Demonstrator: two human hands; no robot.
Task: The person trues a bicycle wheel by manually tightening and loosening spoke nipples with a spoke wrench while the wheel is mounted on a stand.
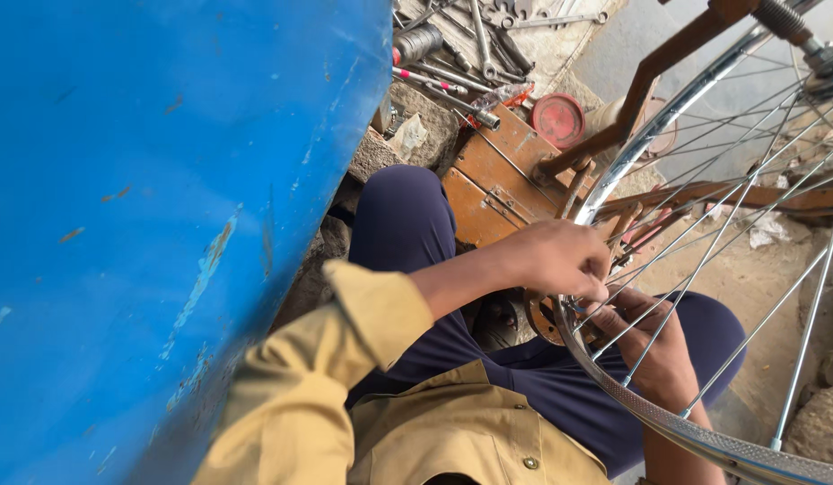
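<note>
Blue painted metal (165, 224), scuffed and chipped, is filling the whole left of the frame, closest to my head. Below it my tan sleeve (345, 359) is reaching toward centre.

Left hand (560, 260): fingers are curling together, pinching at the wheel rim (614, 404) where the spokes (704, 251) meet it, centre of frame. What sits between the fingertips I cannot tell; too small and covered.

Right hand (659, 350): lying behind the spokes at lower right, fingers closing round the rim from the inside, steadying it. The wheel is arcing from upper right down to the bottom right corner, resting over my dark-trousered lap.

Judging by the grip, I am working on a spoke end at the rim, mid-adjustment. The next move is calling for a firm hold with the right while the left turns in small steps.

Brown wooden box (493, 180), red round lid (557, 119) and loose wrenches (470, 54) are lying top centre.
</note>
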